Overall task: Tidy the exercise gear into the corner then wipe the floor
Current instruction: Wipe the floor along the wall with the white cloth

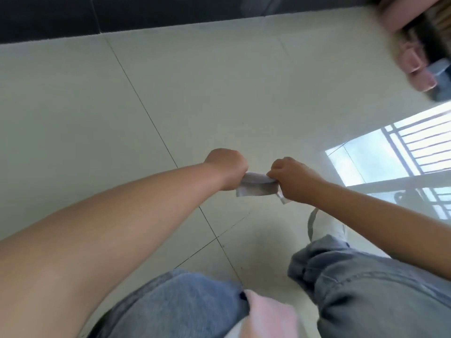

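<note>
- Cloth [256, 185]: small, pale grey-white, stretched flat betw both hands above the floor [219, 81], over the tile seam nr the floor's middle. Probably being opened out or folded to a pad before wiping – held taut so it spreads evenly.
- Left hand [225, 168]: fingers curled tight round the cloth's left end, knuckles up; a full fist grip, nothing else in it.
- Right hand [294, 180]: fingertips + thumb pinch the cloth's right end, fingers bent in, a bit of cloth sticking out below the wrist.
- Thin pale strip [312, 222] hangs under the right wrist; can't tell if it belongs to the cloth.
- Person stands, jeans [366, 289] and a pale shoe [334, 228] at the floor's near edge, arms reaching fwd so the cloth sits in plain sight.
- Pink exercise gear [400, 18] lies at the floor's far right corner by the dark wall [48, 18], w/ a blurred grey item beside it – looks tidied already, so the wiping part seems next.
- Window reflection [390, 154] shines on the tiles at the right edge.
</note>
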A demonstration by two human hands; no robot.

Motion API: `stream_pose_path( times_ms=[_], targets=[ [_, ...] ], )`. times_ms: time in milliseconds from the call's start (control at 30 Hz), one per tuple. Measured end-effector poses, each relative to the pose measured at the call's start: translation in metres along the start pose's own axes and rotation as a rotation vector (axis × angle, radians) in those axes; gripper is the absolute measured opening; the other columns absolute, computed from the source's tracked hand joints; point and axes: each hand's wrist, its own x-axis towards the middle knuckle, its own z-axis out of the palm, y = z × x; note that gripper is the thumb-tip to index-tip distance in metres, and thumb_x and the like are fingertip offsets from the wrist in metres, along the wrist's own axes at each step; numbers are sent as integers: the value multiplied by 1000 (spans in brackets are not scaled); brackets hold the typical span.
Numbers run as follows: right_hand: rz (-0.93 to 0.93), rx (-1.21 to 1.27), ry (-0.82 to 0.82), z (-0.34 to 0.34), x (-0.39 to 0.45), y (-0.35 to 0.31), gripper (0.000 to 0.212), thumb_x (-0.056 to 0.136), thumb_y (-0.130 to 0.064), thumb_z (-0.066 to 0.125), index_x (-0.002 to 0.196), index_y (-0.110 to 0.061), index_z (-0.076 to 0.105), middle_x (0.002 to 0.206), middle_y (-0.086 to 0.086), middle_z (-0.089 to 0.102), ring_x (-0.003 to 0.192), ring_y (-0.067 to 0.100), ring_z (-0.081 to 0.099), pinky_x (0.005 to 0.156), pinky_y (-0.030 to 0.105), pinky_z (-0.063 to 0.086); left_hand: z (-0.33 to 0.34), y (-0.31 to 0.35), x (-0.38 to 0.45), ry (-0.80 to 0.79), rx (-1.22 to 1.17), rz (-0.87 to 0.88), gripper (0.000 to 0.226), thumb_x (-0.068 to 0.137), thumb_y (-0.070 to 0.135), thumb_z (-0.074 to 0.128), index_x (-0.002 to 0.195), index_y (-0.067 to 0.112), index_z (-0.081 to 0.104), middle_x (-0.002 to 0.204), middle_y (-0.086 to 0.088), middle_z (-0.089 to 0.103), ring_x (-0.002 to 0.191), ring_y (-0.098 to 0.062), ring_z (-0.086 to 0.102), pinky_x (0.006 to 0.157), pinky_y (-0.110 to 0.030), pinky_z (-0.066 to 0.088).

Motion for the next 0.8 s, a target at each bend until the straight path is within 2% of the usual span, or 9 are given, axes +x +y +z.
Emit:
stream_pose_path(
  times_ms=[133,200,367,433,533,600,667,733,800],
  targets=[
    [-56,4,113,19,38,17,39,91,-4,42,128,-10,51,132,8,49,123,25,40,100,33,41,9,0,28,32,44,-116,23,90,3,48,108,5,62,93,-9,63,97,-32,59,65,-27,42],
    [-104,30,177,33,60,15,38,92,-3,42,128,-8,50,134,8,48,125,26,39,96,32,40,21,-6,38,27,66,-190,30,92,7,49,120,3,57,121,-13,61,115,-31,56,84,-31,45],
    [-312,67,163,68,106,3,49,91,-1,34,140,-5,35,152,7,27,138,24,27,107,34,30,60,-18,57,-194,46,-297,36,96,9,44,130,0,51,137,-16,50,127,-32,49,98,-34,43],
    [-363,109,186,87,116,4,50,90,-2,37,140,1,37,151,14,31,139,26,32,109,34,33,78,-13,61,-167,58,-311,35,92,4,39,122,-3,58,129,-16,55,122,-31,54,93,-33,48],
    [-436,139,243,109,126,11,49,74,-13,34,103,1,71,112,15,70,102,28,69,76,32,58,92,-16,69,72,206,-234,44,66,5,33,68,-3,76,73,-13,74,71,-22,74,56,-22,56],
    [-463,175,290,114,135,19,53,68,-11,29,92,-1,75,100,10,75,91,23,73,66,28,59,99,-17,75,163,230,-283,45,60,6,30,55,-1,75,60,-10,73,57,-21,73,49,-20,54],
    [-494,259,382,100,142,21,51,73,-6,31,103,3,70,110,15,71,102,25,69,76,28,58,93,-15,84,144,252,-310,45,58,6,29,51,-1,73,56,-12,70,54,-23,71,47,-21,55],
    [-522,285,332,80,167,23,48,90,1,30,135,7,41,146,18,40,136,26,40,106,30,40,88,-20,96,118,202,-377,42,58,6,31,48,0,71,53,-12,67,51,-24,69,43,-20,53],
    [-544,262,243,54,201,31,48,97,-5,28,145,-2,24,156,10,19,144,22,23,112,32,28,67,-27,107,86,127,-490,25,62,1,48,57,-2,73,60,-13,68,56,-25,70,41,-21,50]
  ],
)
